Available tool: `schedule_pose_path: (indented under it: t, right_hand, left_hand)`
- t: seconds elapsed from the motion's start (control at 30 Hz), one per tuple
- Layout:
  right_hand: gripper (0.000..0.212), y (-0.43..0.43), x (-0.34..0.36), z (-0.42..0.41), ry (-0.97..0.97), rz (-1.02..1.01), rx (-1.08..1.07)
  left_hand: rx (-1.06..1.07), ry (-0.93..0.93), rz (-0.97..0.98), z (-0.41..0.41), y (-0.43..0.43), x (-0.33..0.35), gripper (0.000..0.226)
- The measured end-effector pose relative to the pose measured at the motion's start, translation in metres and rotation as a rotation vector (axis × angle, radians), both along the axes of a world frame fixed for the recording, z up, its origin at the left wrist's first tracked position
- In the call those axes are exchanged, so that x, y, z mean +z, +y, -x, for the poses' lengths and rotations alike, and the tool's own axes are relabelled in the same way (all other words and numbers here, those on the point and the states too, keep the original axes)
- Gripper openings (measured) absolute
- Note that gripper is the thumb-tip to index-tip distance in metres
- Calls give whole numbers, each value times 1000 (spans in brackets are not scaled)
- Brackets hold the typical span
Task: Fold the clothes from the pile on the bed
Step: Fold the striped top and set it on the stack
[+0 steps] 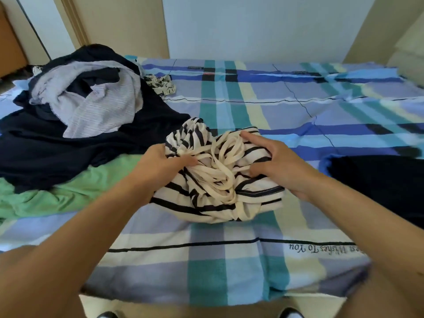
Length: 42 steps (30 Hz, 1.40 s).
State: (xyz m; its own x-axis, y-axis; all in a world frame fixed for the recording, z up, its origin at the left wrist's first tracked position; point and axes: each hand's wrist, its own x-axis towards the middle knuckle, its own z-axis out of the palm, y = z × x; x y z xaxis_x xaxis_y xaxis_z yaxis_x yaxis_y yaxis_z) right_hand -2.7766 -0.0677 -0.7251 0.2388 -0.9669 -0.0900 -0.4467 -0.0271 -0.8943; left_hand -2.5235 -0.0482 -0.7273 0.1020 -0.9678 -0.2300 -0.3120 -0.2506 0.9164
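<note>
Crumpled black-and-white striped garment with cream straps lies in middle of bed with checked blue-green sheet. Left hand grips its left side, fingers curled in cloth. Right hand pinches its right side. Pile of navy, grey and green clothes lies at left.

This is a bedroom in a home. A bed fills nearly the whole view, covered with a plaid sheet in blue, teal and cream, with the words "Wishes To You" printed near its front edge. Household laundry lies on it: a pile of clothes in dark and grey fabric, a green garment, a striped top. Cream pillows sit at the far right corner. Plain beige walls stand close behind the bed, and brown wooden furniture shows at the far left
</note>
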Motion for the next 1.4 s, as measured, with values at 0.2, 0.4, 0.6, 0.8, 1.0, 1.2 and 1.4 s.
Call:
schedule_pose_path:
  t: [0.2,0.4,0.6,0.8,1.0,1.2,1.4]
  right_hand:
    - [81,2,54,118,83,118,-181]
    - [74,13,91,244,184,137,-380]
    - [74,26,76,339,272,75,-481]
    - [68,42,5,379,286,-101,-533]
    - [62,41,-15,382,405,-98,-602]
    - [54,20,0,351,393,159,-556]
    - [66,29,-44,321,770,93,-330]
  left_hand:
    - [-99,160,81,115,-30,31,27]
    - [-269,384,123,253,-49,53,21]
    - [-342,495,-7,359,-53,30,63]
    - [-299,408,-315,383,-42,-40,86]
    - [-398,32,-155,363,-53,-37,65]
    - [-538,-502,1031,385,-52,-2,67]
    - [-901,-916,615,383,-62,-55,80]
